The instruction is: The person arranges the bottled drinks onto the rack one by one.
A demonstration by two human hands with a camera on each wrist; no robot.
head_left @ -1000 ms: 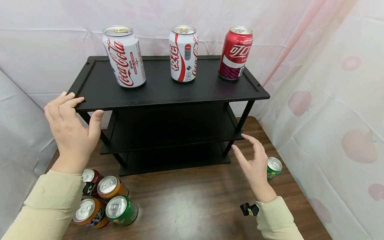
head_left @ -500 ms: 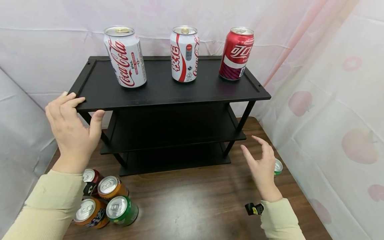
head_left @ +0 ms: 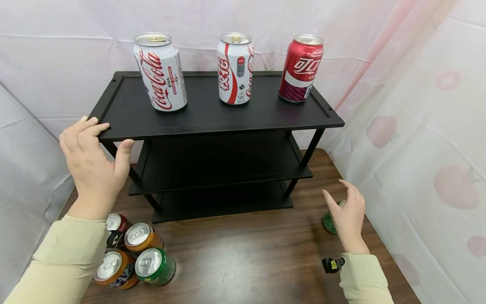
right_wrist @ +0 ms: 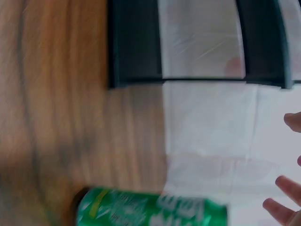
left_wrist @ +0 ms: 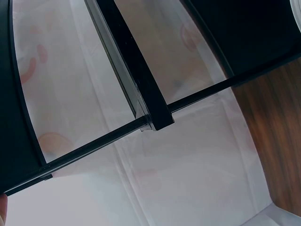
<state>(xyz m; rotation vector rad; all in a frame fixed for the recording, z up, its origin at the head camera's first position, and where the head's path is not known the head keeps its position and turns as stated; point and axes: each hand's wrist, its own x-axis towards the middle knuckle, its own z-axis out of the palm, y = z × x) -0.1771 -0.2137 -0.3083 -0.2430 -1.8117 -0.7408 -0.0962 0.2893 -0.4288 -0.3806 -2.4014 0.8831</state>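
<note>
Shelf: three black tiers, the top one's front edge running from the left hand to a square right corner. A strip of table separates the lowest tier from the green can, which stands upright near the cloth on the right.

Left hand: fingertips rest on the top tier's left corner, thumb spread from them; whether the thumb touches the edge cannot be told. Right hand: thumb and fingers apart, gripping nothing; it partly hides the green can in the head view, and the right wrist view shows a gap between fingertips and can.

Against the frame half a second earlier, the right hand has shifted rightward, and the green can now shows on its left instead of its right. Left hand unchanged.

Shelf boards flat, with raised side rims. Table brown, grained, with a sheen; cloth pale, creased, printed pink. On the top tier, spaced apart: left white can, middle white can, red can. Clustered beside the left sleeve: dark red can, rear orange can, front orange can, second green can
</note>
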